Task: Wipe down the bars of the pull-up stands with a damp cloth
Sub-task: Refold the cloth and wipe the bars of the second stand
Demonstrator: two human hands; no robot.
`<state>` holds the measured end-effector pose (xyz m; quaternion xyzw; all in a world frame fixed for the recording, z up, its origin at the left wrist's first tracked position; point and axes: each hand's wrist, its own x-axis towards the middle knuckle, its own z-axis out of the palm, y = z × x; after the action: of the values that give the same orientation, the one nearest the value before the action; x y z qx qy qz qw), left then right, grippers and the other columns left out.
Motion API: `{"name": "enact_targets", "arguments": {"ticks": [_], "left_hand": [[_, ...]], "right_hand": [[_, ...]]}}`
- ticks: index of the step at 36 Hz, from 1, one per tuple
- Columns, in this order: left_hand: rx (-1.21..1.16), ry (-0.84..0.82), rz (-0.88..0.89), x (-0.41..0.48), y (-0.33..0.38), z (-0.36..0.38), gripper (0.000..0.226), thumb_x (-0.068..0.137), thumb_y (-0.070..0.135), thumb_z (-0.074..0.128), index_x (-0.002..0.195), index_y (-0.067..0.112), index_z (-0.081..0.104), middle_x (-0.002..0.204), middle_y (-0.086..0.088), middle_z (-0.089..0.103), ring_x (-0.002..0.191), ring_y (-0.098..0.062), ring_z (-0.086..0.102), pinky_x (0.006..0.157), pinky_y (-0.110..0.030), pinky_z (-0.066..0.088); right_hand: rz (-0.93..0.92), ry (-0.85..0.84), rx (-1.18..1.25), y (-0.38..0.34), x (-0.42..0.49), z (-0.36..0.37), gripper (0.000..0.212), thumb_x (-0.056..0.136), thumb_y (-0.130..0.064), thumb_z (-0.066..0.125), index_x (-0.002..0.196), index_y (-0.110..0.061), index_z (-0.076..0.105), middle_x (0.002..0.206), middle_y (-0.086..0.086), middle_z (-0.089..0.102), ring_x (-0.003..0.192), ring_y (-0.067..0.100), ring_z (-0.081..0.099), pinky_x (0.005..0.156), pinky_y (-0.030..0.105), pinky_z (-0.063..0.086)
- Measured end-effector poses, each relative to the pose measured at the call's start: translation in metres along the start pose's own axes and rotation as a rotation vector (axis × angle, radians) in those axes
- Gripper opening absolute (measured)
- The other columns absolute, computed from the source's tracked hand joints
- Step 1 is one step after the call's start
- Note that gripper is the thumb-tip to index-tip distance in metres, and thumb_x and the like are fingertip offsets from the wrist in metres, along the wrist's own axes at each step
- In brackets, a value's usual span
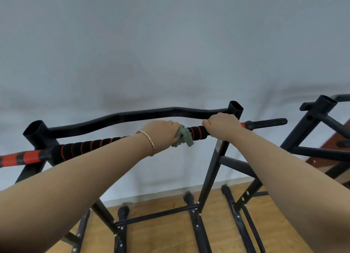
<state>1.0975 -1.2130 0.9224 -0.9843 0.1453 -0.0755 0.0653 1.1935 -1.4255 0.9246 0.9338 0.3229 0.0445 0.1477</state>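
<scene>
A black pull-up stand (pixel 212 169) stands in front of me against a pale wall. Its near bar (pixel 87 145) has black foam padding with red stripes and runs from lower left to upper right. My left hand (pixel 161 133), with a thin bracelet on the wrist, grips a crumpled grey-green cloth (pixel 183 137) wrapped round the bar near its middle. My right hand (pixel 222 126) grips the same bar just to the right of the cloth. A curved black bar (pixel 144 115) runs behind, between the two open-topped uprights.
A second black pull-up stand (pixel 320 131) stands close on the right, with a reddish-brown object behind it. Black base rails with rubber end caps (pixel 187 195) lie on the wooden floor (pixel 162 232) below. The pale wall is right behind the stands.
</scene>
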Motion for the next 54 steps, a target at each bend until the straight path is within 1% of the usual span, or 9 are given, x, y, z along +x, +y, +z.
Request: {"name": "enact_targets", "arguments": {"ticks": [5,9,14,24,29,38,43,46,54], "left_hand": [[0.095,0.079,-0.023,0.004,0.007,0.005,0.033,0.102,0.037,0.033,0.101,0.013,0.056,0.097,-0.004,0.063,0.083,-0.024,0.06,0.068,-0.033,0.04],[0.204,0.328,-0.221,-0.001,0.019,0.007,0.048,0.093,0.047,0.029,0.086,0.01,0.058,0.081,-0.008,0.058,0.071,-0.027,0.053,0.063,-0.035,0.038],[0.183,0.175,-0.292,0.005,0.044,0.015,0.05,0.098,0.057,0.037,0.098,0.011,0.057,0.09,-0.006,0.058,0.082,-0.026,0.054,0.071,-0.036,0.037],[-0.211,-0.214,-0.247,0.026,0.023,-0.006,0.047,0.093,0.059,0.043,0.086,0.013,0.054,0.082,-0.001,0.064,0.075,-0.022,0.058,0.062,-0.031,0.041],[-0.421,-0.49,-0.223,0.033,-0.001,-0.021,0.053,0.083,0.066,0.05,0.08,0.016,0.068,0.08,0.0,0.071,0.075,-0.019,0.066,0.074,-0.034,0.055],[-0.448,-0.67,-0.253,0.031,-0.023,-0.029,0.064,0.081,0.077,0.042,0.097,0.024,0.074,0.098,0.005,0.071,0.093,-0.016,0.068,0.098,-0.038,0.049],[-0.605,-0.638,-0.321,0.021,-0.025,-0.028,0.067,0.094,0.069,0.032,0.107,0.015,0.069,0.105,-0.002,0.074,0.093,-0.02,0.071,0.1,-0.04,0.05],[-0.637,-0.543,-0.332,0.018,-0.019,-0.028,0.061,0.097,0.065,0.03,0.096,0.017,0.067,0.095,-0.002,0.075,0.088,-0.021,0.071,0.095,-0.037,0.051],[-0.442,-0.295,-0.17,0.026,0.015,-0.023,0.038,0.105,0.046,0.033,0.084,0.023,0.054,0.074,0.005,0.056,0.075,-0.018,0.055,0.066,-0.03,0.04]], "right_hand": [[0.08,-0.031,0.306,-0.007,0.006,-0.016,0.034,0.103,-0.022,0.031,0.092,-0.01,0.061,0.087,0.009,0.067,0.084,0.03,0.063,0.079,0.044,0.054],[0.03,-0.108,0.215,-0.022,0.006,-0.014,0.023,0.095,-0.01,0.032,0.076,-0.013,0.045,0.065,0.001,0.067,0.063,0.022,0.064,0.065,0.035,0.052],[0.001,0.093,0.068,-0.025,0.006,-0.004,0.015,0.092,-0.004,0.046,0.083,-0.012,0.037,0.068,0.001,0.04,0.065,0.026,0.046,0.048,0.028,0.027],[0.15,0.328,0.159,-0.03,0.001,0.015,0.045,0.102,-0.02,0.042,0.057,-0.017,0.037,0.054,0.001,0.048,0.05,0.024,0.043,0.051,0.027,0.03],[0.103,0.516,0.046,-0.033,-0.008,0.02,0.046,0.066,0.003,0.074,0.05,-0.015,0.035,0.037,0.0,0.034,0.036,0.017,0.023,0.054,0.018,0.007],[0.003,0.718,0.166,-0.03,-0.011,0.028,0.027,0.082,-0.009,0.046,0.056,-0.014,0.047,0.044,0.001,0.042,0.035,0.023,0.038,0.043,0.024,0.026],[0.035,0.639,0.141,-0.029,-0.013,0.026,0.024,0.081,-0.009,0.048,0.057,-0.014,0.048,0.044,0.001,0.043,0.036,0.022,0.034,0.043,0.023,0.027],[0.023,0.326,-0.018,-0.027,-0.008,0.013,0.019,0.077,-0.003,0.061,0.065,-0.01,0.048,0.05,0.002,0.043,0.044,0.022,0.038,0.047,0.024,0.026],[0.08,0.012,0.423,-0.023,0.019,-0.013,0.049,0.101,-0.031,0.025,0.074,-0.01,0.059,0.058,-0.001,0.064,0.06,0.02,0.064,0.056,0.031,0.037]]}}
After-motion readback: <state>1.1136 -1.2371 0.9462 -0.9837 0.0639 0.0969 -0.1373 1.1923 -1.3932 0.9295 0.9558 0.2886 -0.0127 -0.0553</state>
